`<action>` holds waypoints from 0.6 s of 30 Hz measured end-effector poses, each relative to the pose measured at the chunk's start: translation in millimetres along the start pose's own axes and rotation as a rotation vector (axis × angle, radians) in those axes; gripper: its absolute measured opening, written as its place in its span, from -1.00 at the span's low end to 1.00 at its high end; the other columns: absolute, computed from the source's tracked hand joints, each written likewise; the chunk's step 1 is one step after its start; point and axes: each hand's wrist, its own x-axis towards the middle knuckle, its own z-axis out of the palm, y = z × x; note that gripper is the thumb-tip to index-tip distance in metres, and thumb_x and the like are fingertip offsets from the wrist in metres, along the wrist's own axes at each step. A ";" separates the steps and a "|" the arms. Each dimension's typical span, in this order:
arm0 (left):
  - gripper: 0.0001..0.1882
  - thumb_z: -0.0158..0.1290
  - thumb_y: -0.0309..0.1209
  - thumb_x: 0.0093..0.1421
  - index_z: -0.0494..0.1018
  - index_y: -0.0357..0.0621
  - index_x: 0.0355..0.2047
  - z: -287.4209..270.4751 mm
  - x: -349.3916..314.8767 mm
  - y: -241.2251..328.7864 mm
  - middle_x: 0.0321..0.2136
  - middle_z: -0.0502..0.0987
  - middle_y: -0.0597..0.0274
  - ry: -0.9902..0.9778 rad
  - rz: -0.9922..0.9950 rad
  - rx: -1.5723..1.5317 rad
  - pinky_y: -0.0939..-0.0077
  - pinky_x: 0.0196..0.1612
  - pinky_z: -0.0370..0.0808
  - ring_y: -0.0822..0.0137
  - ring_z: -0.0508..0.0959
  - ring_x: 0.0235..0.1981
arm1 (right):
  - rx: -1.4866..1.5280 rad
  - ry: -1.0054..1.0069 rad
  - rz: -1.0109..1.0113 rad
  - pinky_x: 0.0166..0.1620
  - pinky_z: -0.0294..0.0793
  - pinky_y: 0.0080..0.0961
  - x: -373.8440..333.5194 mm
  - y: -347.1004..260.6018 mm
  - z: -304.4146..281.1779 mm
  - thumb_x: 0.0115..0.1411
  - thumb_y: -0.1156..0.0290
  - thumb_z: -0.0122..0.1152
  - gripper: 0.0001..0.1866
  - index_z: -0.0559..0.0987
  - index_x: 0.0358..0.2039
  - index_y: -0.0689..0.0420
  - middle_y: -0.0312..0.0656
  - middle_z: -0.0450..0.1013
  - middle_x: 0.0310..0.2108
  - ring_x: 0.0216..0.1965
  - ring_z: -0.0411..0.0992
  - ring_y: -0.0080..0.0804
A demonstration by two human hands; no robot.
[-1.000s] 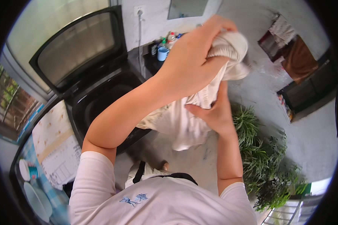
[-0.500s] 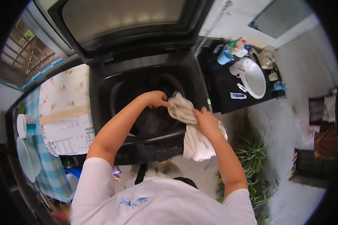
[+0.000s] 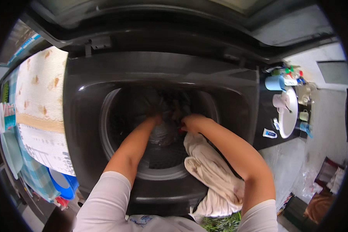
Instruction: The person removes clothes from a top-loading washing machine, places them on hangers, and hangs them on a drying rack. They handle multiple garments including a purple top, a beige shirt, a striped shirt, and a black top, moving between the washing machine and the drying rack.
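Observation:
Both arms reach down into the open drum of a black top-loading washing machine. My left hand is deep in the shaded drum, and its fingers blend into the dark. My right hand is inside the drum's right part with its fingers curled; something small and reddish shows at the fingertips, too dim to name. A crumpled off-white cloth lies over the front right rim, below my right forearm. Its upper end reaches into the drum just under my right hand. Between the hands a pale item shows dimly.
The raised lid stands behind the drum. On the left, a patterned cloth cover lies beside a blue basin. At right, a dark counter holds a white sink, a light-blue jug and a tube. Green plants grow below the front edge.
I have leaned closer over the machine. Both hands have gone down into the drum. The off-white cloth, gripped in the air before, now lies over the front right rim.

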 end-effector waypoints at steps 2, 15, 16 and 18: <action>-0.45 -0.01 -0.19 0.22 0.34 -0.07 0.20 -12.2 -29.6 -0.8 0.27 0.26 0.04 -0.071 -0.129 0.087 -0.09 0.08 0.39 0.01 0.32 0.24 | -0.057 -0.032 0.005 0.01 0.44 -0.24 81.1 16.3 7.0 0.22 0.16 0.13 -0.55 0.50 0.10 0.03 -0.03 0.53 -0.07 -0.01 0.48 -0.13; -0.57 -0.03 -0.14 0.26 0.47 0.03 0.08 134.0 -41.5 -111.5 0.12 0.44 0.30 -0.259 -0.559 -0.091 0.07 -0.29 0.47 0.16 0.42 0.14 | -0.018 0.414 0.033 0.01 0.46 -0.21 235.7 68.8 99.3 -0.01 0.12 0.31 -0.47 0.57 -0.04 0.13 0.03 0.51 -0.06 -0.04 0.49 -0.11; -0.61 -0.05 -0.15 0.27 0.52 0.05 0.03 150.9 -31.5 -120.2 0.07 0.49 0.32 -0.263 -0.567 -0.121 0.10 -0.32 0.47 0.17 0.46 0.10 | -0.029 0.402 0.034 0.01 0.47 -0.21 233.5 71.7 105.8 -0.02 0.12 0.32 -0.46 0.57 -0.05 0.14 0.03 0.51 -0.06 -0.04 0.49 -0.11; -0.64 -0.06 -0.15 0.27 0.57 0.07 -0.03 137.9 -30.9 -120.5 -0.01 0.55 0.33 -0.405 -0.442 0.043 0.13 -0.25 0.47 0.16 0.51 0.05 | -0.054 0.371 0.035 0.01 0.47 -0.21 230.0 77.5 118.5 -0.06 0.11 0.35 -0.44 0.58 -0.07 0.15 0.04 0.51 -0.05 -0.05 0.49 -0.11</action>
